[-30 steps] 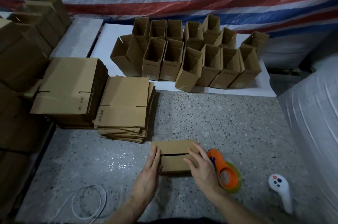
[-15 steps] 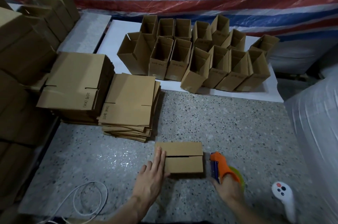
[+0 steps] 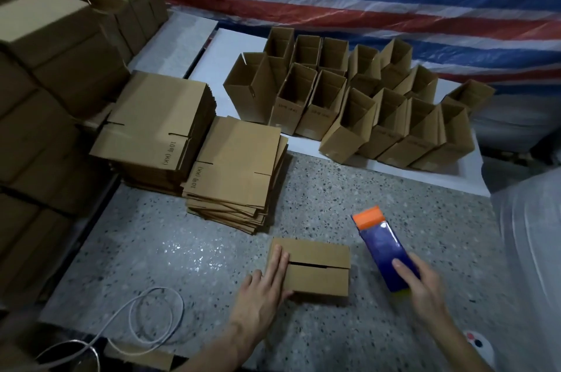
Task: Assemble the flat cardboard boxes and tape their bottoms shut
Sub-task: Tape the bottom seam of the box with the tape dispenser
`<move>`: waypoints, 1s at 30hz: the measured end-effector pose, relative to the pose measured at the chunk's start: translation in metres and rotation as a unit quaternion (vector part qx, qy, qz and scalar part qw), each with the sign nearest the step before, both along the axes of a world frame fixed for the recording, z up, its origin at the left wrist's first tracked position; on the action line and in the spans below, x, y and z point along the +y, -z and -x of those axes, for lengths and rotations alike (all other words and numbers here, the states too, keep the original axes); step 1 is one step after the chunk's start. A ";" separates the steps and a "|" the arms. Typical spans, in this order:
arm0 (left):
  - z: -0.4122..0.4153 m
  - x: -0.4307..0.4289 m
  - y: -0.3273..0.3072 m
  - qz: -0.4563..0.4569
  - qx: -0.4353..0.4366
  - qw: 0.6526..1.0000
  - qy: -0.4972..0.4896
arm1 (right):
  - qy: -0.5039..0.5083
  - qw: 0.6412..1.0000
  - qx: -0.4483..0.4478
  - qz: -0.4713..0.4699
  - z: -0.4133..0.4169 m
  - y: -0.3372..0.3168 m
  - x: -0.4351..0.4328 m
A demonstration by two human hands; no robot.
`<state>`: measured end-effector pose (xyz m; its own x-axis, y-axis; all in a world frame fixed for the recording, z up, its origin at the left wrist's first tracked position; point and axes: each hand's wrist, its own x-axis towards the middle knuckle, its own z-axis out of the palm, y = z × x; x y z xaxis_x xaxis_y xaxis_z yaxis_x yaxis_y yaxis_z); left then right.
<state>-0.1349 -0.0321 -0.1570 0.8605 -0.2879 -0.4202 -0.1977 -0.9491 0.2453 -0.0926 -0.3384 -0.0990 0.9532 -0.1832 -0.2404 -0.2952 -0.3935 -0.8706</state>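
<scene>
So your left hand (image 3: pixel 264 289) lay flat on the left end of the box (image 3: pixel 315 268), fingers straight, box sitting on the speckled counter (image 3: pixel 182 250). Your right hand (image 3: pixel 425 289) had its fingers wrapped round the tape dispenser (image 3: pixel 382 250), just right of the box.

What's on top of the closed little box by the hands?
The left hand lies flat on the left end of the small brown cardboard box. The flap seam beside it is bare, no tape. The box's inside is hidden.
</scene>
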 end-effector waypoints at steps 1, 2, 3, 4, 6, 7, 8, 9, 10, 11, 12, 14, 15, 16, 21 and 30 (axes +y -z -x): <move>0.000 0.000 0.002 0.003 0.001 1.000 -0.004 | -0.017 0.999 -0.028 -0.032 -0.009 -0.013 0.005; 0.001 0.000 0.004 0.005 0.000 1.000 -0.007 | -0.042 0.997 -0.047 -0.046 -0.018 -0.025 0.014; 0.002 0.001 0.007 0.006 -0.002 1.000 -0.009 | -0.072 0.995 -0.052 -0.048 -0.027 -0.034 0.024; 0.002 0.001 0.009 0.008 -0.003 1.000 -0.008 | -0.103 0.992 -0.048 -0.048 -0.035 -0.038 0.034; 0.004 0.002 0.014 0.012 -0.011 1.000 -0.012 | -0.172 0.984 -0.019 -0.046 -0.048 -0.040 0.058; 0.004 0.003 0.017 0.013 -0.020 1.000 -0.017 | -0.206 0.978 0.002 -0.040 -0.053 -0.039 0.069; 0.005 0.004 0.018 0.017 -0.026 0.999 -0.025 | -0.237 0.971 0.026 -0.033 -0.057 -0.036 0.077; 0.005 0.004 0.018 0.024 -0.029 0.999 -0.033 | -0.258 0.964 0.049 -0.026 -0.059 -0.032 0.084; 0.005 0.005 0.019 0.035 -0.025 0.998 -0.041 | -0.269 0.960 0.069 -0.018 -0.061 -0.028 0.088; 0.006 0.007 0.020 0.057 -0.021 0.997 -0.051 | -0.274 0.958 0.083 -0.010 -0.062 -0.025 0.090; 0.006 0.008 0.021 0.086 -0.020 0.994 -0.061 | -0.276 0.957 0.092 -0.001 -0.063 -0.023 0.092; 0.004 0.013 0.025 0.181 -0.014 0.979 -0.090 | -0.278 0.955 0.100 0.014 -0.065 -0.020 0.092; 0.000 0.017 0.025 0.277 0.006 0.953 -0.123 | -0.282 0.954 0.103 0.018 -0.065 -0.019 0.091; -0.005 0.021 0.023 0.390 0.040 0.903 -0.174 | -0.285 0.952 0.106 0.020 -0.065 -0.018 0.092; -0.026 0.030 0.004 0.593 0.231 0.642 -0.426 | -0.286 0.952 0.098 0.043 -0.061 -0.016 0.096; -0.037 0.036 0.011 0.647 0.326 0.513 -0.461 | -0.283 0.955 0.086 0.029 -0.061 -0.015 0.093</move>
